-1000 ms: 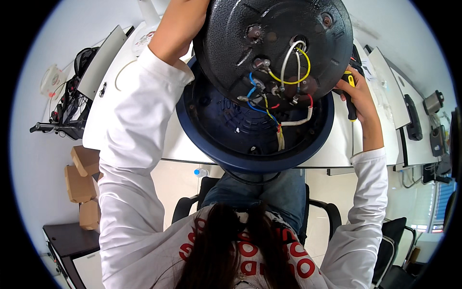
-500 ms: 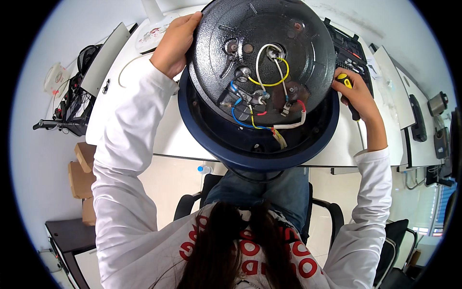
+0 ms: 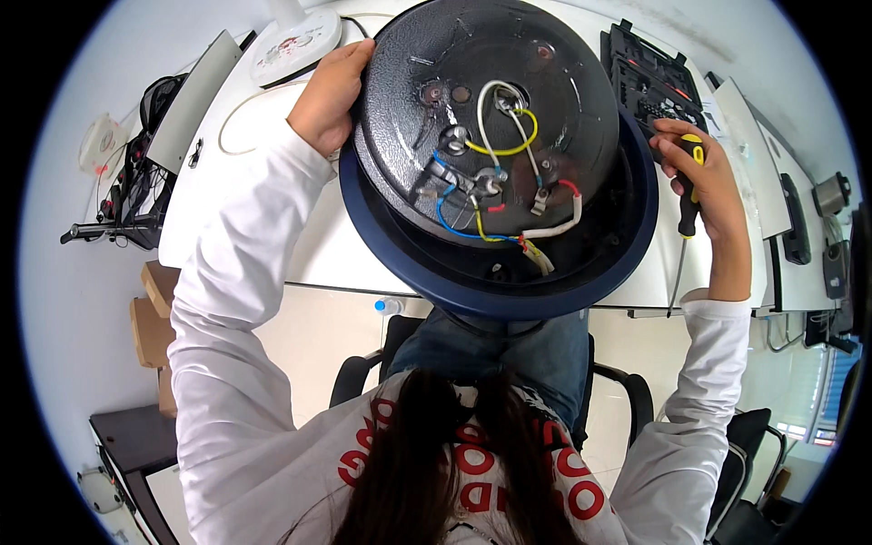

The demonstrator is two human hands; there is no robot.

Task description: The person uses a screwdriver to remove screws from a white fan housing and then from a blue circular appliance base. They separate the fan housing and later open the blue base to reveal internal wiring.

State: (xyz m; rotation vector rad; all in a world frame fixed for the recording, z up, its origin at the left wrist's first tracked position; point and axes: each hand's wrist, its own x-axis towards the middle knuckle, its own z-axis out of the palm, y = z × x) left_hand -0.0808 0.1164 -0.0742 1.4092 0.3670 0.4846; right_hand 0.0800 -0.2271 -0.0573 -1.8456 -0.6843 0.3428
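My left hand grips the left edge of a round black metal pan, held tilted with its underside toward me. White, yellow, blue and red wires run between terminals on that underside. Below the pan, a dark blue round housing shows its rim, and the wires lead down into it. My right hand, to the right of the housing and apart from the pan, is closed round a yellow-and-black screwdriver. The screwdriver's long shaft points down toward the table's front edge.
Behind my right hand lies an open black tool case. A white round lid-like piece and a cable are at the back left of the white table. A bottle with a blue cap is on the floor, near a chair.
My right hand has let go of the pan's right edge and moved right with the screwdriver. The pan has shifted slightly left, and the housing's right side shows more.
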